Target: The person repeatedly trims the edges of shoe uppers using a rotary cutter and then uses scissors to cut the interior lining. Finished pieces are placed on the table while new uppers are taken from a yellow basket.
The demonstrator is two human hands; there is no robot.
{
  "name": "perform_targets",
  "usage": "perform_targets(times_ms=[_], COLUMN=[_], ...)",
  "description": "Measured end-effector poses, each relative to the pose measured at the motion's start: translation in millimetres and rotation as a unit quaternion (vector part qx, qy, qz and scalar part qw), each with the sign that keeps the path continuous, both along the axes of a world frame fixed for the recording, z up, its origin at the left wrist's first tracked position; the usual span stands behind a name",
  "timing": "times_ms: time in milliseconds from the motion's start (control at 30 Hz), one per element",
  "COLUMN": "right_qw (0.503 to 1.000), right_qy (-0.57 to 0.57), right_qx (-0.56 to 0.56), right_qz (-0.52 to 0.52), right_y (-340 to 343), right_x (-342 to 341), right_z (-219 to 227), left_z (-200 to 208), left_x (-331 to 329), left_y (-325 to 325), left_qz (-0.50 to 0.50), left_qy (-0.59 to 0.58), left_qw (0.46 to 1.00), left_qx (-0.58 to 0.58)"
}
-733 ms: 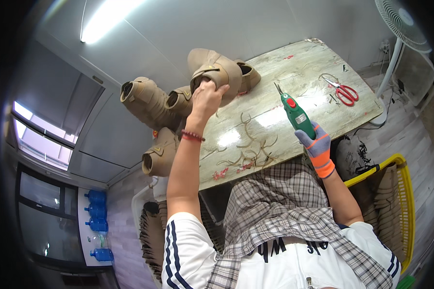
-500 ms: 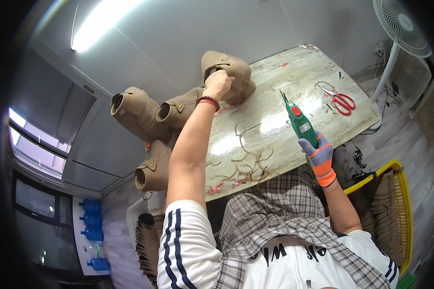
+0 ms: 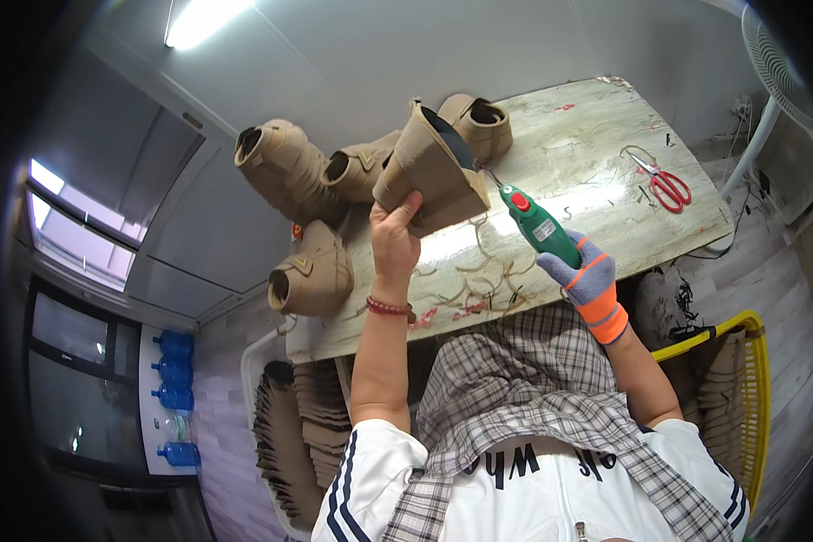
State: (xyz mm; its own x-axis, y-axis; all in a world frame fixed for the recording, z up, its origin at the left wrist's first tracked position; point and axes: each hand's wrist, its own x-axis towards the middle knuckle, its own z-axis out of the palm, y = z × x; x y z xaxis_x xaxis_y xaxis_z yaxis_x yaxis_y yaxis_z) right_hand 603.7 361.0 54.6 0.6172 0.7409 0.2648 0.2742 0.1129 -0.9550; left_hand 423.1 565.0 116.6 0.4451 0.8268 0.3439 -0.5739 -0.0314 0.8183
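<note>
A tan boot upper (image 3: 425, 176) is held up over the table by my bare left hand (image 3: 396, 237), thumb on its outside and its dark lining facing right. My right hand (image 3: 592, 278), in a grey and orange glove, is closed around a green handheld power tool (image 3: 540, 226) with a red button. The tool's thin metal tip points up-left at the upper's right edge; whether they touch, I cannot tell. Behind the held piece stands another tan upper (image 3: 490, 135).
More tan uppers (image 3: 285, 163) are stacked at the table's left end, with one (image 3: 321, 275) nearer me. Red-handled scissors (image 3: 668, 190) and scattered trimmings lie on the table (image 3: 596, 117). A yellow basket (image 3: 757, 397) stands right, a white bin (image 3: 251, 370) left, both holding tan pieces.
My left hand has come back toward me from the far pile, now holding up a boot upper. My right hand has brought the tool left, its tip swung toward the piece.
</note>
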Motion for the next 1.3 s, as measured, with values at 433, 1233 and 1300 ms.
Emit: perform_targets(times_ms=[433, 1233, 1300], right_qw=[0.997, 0.988, 0.997], right_qy=[0.018, 0.128, 0.06], right_qx=[-0.062, 0.0, -0.015], right_qz=[0.051, 0.087, 0.055], right_y=[-27, -40, -40], right_x=[-33, -15, -4], right_z=[28, 51, 32], left_z=[-24, -46, -13], left_x=[-28, -100, -85], left_y=[-73, -87, -97], left_qz=[0.077, 0.129, 0.077], left_qy=[0.108, 0.422, 0.212], left_qw=[0.988, 0.683, 0.966], left_qx=[0.078, 0.582, 0.13])
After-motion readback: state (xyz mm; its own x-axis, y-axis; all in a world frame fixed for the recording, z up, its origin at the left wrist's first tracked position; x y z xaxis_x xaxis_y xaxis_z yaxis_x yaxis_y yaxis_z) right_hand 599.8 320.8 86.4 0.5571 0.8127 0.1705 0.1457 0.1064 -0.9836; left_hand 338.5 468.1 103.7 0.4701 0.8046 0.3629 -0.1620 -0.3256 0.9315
